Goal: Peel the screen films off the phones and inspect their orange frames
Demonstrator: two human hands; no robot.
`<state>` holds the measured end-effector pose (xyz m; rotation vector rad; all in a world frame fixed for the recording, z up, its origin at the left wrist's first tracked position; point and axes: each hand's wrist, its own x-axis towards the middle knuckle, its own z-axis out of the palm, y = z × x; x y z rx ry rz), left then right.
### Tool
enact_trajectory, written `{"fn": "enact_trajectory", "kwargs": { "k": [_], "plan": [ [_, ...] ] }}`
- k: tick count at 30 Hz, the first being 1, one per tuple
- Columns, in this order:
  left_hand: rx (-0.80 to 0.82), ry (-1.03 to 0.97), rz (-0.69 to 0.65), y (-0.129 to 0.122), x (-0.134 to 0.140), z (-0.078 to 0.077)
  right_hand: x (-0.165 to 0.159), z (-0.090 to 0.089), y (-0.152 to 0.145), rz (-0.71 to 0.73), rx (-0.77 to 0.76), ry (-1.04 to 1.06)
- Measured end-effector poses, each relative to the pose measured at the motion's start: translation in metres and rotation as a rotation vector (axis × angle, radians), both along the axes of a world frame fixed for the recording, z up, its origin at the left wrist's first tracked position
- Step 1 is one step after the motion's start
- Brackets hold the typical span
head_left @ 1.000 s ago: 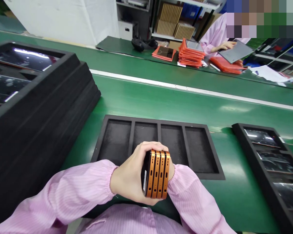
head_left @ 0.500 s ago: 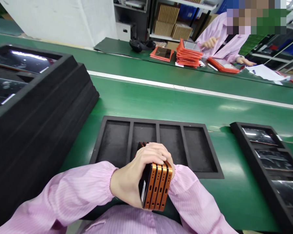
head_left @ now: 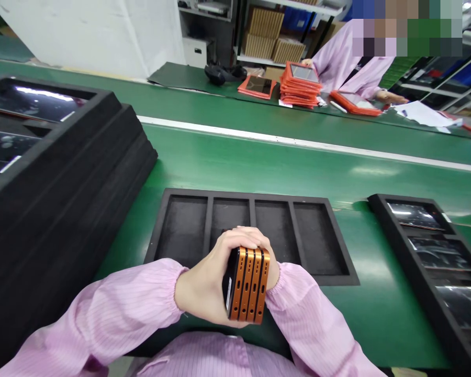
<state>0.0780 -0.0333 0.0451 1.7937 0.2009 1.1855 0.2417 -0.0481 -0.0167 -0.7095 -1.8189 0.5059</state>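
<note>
Several smartphones [head_left: 249, 285] with orange metal edges are held together in a block, their bottom ends with ports and speaker holes facing me. My left hand [head_left: 206, 285] wraps round the block from the left, fingers over the top edge. From the right, my right hand [head_left: 272, 262] grips the same block, its fingers partly hidden behind the phones. A white label shows on the dark face at the left of the block. Just beyond my hands lies a black foam tray [head_left: 252, 212] with several bare compartments on the green bench.
At left stands a tall stack of black foam trays [head_left: 74, 173], with phones in the top one. Another foam tray [head_left: 400, 272] of phones lies at right. Across the bench [head_left: 259, 162], a co-worker [head_left: 337, 63] sits by a stack of orange-cased devices [head_left: 298, 86].
The block of phones has tipped and risen slightly in my hands, its port ends now facing me more squarely. The co-worker's one hand has moved behind the orange stack.
</note>
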Motion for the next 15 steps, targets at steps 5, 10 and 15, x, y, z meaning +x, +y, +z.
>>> {"fn": "enact_trajectory", "kwargs": {
  "k": [5, 10, 15],
  "plan": [
    [-0.013, -0.004, -0.002, -0.0011, 0.0013, 0.0036, -0.0011, 0.0042, 0.0016, 0.023, 0.014, 0.035],
    [-0.005, 0.021, 0.008, -0.0025, -0.0008, -0.0005, -0.0029, 0.0036, 0.0002, -0.008, 0.025, 0.024],
    [0.026, 0.042, 0.009, -0.0024, -0.0030, -0.0053, -0.0008, -0.0024, -0.0021, -0.031, 0.018, -0.017]
  ]
}}
